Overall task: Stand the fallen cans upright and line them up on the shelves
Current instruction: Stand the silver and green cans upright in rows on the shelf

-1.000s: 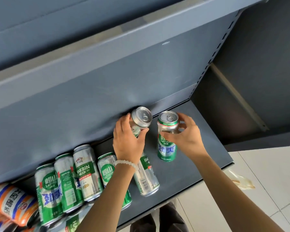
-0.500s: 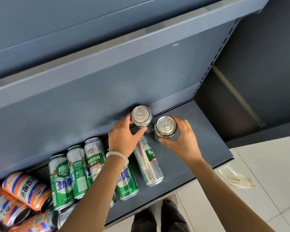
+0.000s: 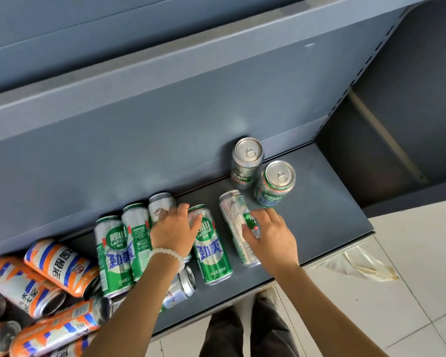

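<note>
Two cans stand upright at the back right of the grey shelf [image 3: 327, 215]: a silver Harbin can [image 3: 245, 163] against the back panel and a green Laoshan can [image 3: 276, 185] just in front of it. My right hand [image 3: 271, 235] reaches onto a fallen silver Harbin can [image 3: 233, 217], fingers curling round its middle. My left hand [image 3: 174, 229], with a white bead bracelet, lies over a fallen silver can [image 3: 162, 204], thumb touching the fallen green Laoshan can [image 3: 211, 251]. Two more green cans [image 3: 113, 253] lie to the left.
Several orange-and-blue cans [image 3: 54, 269] lie piled at the left end. Another silver can [image 3: 180, 288] lies near the shelf's front edge under my left forearm. An upper shelf [image 3: 165, 81] overhangs. Tiled floor [image 3: 410, 305] and my trouser legs show below.
Both hands have let go of the two upright cans at the back and moved down and forward onto fallen cans; the right hand now closes on the lying Harbin can.
</note>
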